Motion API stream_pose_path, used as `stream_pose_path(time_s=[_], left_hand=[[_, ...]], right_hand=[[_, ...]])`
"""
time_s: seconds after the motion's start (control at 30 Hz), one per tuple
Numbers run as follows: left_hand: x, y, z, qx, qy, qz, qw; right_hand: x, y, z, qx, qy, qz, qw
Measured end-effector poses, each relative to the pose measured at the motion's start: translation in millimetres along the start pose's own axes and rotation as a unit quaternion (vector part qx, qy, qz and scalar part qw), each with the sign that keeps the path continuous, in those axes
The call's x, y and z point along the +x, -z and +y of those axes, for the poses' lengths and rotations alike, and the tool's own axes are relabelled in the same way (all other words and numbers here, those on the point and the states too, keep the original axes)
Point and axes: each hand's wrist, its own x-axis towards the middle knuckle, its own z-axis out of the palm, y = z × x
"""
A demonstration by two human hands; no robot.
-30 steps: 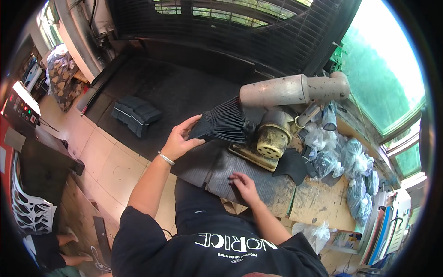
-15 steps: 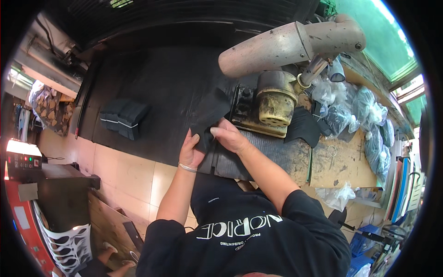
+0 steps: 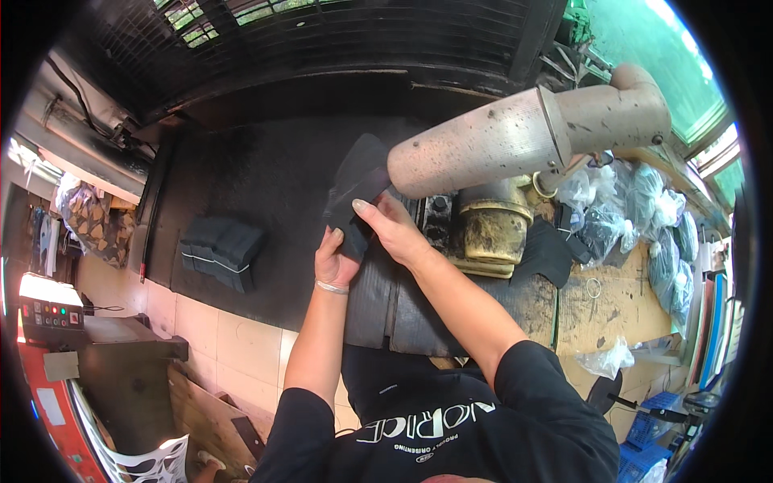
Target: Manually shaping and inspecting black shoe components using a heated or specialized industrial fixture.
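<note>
Nearest, a dark ribbed mat [image 3: 403, 310] lies over the wooden workbench [image 3: 596, 310]. Further out, a grimy yellowish machine [image 3: 491, 229] stands under a big dusty metal pipe [image 3: 491, 145], which crowds the space just right of the hands. A stack of dark pieces [image 3: 221, 251] sits on the floor mat to the left. The left hand [image 3: 336, 259] and right hand [image 3: 390, 225] both close fingers on a black sheet piece [image 3: 358, 181], held up over the mat's far edge
</note>
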Motion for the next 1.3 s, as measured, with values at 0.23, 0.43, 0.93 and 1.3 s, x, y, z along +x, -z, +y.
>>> stream_pose_path(time_s=[0.23,0.43,0.93,1.3], left_hand=[[10,-14,1,-0.003,0.005,-0.041,0.999],[5,-10,1,-0.004,0.003,-0.042,0.999],[-14,-3,-3,0.006,0.018,-0.062,0.998],[-27,-5,-6,0.011,0.02,-0.061,0.998]], right_hand=[[-4,2,-8,0.003,0.039,0.018,0.999],[-10,0,-8,-0.009,0.03,0.012,0.999],[-35,-9,-2,-0.022,0.04,0.01,0.999],[-52,-11,3,-0.029,0.05,0.007,0.998]])
